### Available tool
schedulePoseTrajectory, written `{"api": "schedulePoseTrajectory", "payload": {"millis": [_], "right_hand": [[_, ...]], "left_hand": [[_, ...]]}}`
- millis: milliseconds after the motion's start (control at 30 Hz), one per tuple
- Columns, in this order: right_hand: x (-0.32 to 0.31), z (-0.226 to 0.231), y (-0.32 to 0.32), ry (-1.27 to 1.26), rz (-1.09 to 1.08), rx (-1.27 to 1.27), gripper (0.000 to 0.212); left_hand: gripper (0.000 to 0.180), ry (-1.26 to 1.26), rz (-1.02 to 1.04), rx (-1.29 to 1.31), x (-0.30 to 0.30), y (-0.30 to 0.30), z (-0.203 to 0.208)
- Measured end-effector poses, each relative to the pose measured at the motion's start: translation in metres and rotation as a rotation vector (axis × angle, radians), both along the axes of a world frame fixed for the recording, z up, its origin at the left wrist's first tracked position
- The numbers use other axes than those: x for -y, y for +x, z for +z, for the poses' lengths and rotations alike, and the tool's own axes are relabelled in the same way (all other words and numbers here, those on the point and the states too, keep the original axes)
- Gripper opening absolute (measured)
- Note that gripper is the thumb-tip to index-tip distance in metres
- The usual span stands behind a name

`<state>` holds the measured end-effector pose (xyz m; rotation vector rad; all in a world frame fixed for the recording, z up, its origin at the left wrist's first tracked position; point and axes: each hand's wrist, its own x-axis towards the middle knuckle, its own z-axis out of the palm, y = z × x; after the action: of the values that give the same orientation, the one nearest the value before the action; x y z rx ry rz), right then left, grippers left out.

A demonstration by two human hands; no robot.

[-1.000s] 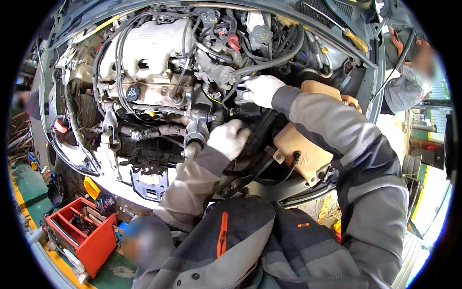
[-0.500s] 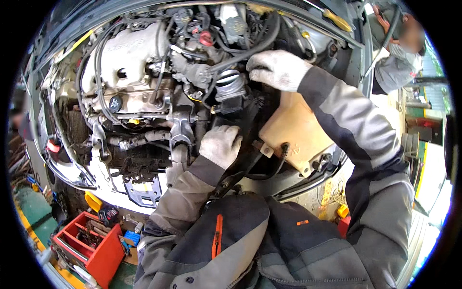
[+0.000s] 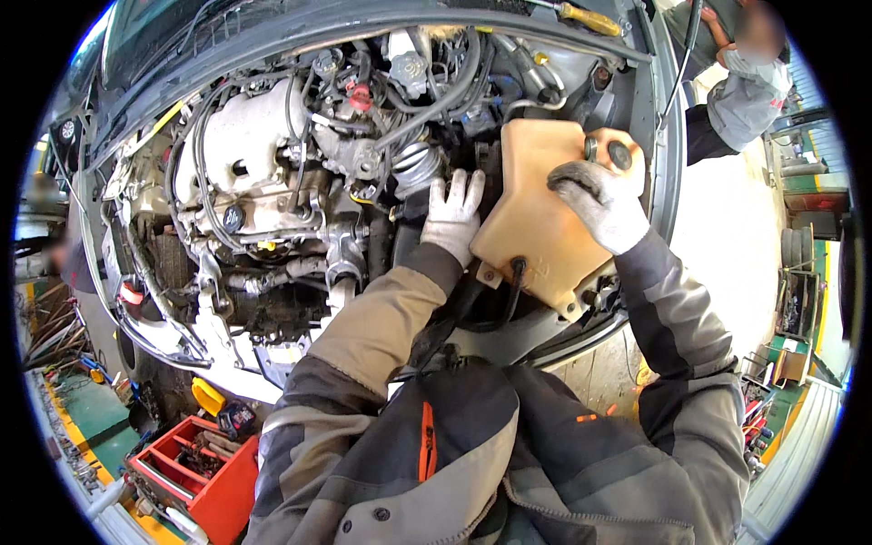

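The tan tank (image 3: 527, 213) sits in the front right corner of the engine bay (image 3: 670, 163), close to both the front and right edges. Its long axis runs roughly from the bay's rear edge to its front edge; the end with the dark cap (image 3: 619, 156) points to the rear right, the tabbed end to the front. A black lead (image 3: 516, 292) leaves its near face and bends down toward the front edge. The right grip (image 3: 602, 207) rests on the tank's upper face, just short of the cap, its fingers half curled into a narrow gap and pointing left; whether it has hold of the tank I cannot tell. The left grip (image 3: 452, 218) is spread, fingers apart and pointing to the rear edge, just beside the tank's left side; whether it touches the tank is unclear. Near its fingertips, to the left, is the grey ribbed duct (image 3: 418, 165), and a thick black hose (image 3: 436, 107) arcs beyond that. The engine (image 3: 250, 127) fills the bay's left and middle, pale cover uppermost. A screwdriver (image 3: 590, 18) lies near the rear right corner, yellow handle pointing right. Outside the front edge, a red toolbox (image 3: 227, 486) stands at lower left; a co-worker (image 3: 747, 100) stands past the right edge.
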<state>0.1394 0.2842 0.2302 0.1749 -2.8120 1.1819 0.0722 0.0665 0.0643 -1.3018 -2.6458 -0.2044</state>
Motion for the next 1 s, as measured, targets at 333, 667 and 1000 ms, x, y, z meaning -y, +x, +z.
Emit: {"api": "schedulePoseTrajectory", "payload": {"millis": [333, 667, 1000], "right_hand": [[0.015, 0.005, 0.046, -0.304, -0.222, 0.186, 0.019], [0.109, 0.022, -0.005, -0.205, 0.161, -0.125, 0.015], [-0.005, 0.062, -0.235, -0.383, -0.415, -0.147, 0.026]], "left_hand": [[0.024, 0.526, -0.013, 0.223, 0.074, 0.027, 0.038], [0.017, 1.193, 0.181, 1.447, 0.07, 0.031, 0.147], [0.026, 1.227, 0.363, 1.149, 0.128, -0.006, 0.1]]}}
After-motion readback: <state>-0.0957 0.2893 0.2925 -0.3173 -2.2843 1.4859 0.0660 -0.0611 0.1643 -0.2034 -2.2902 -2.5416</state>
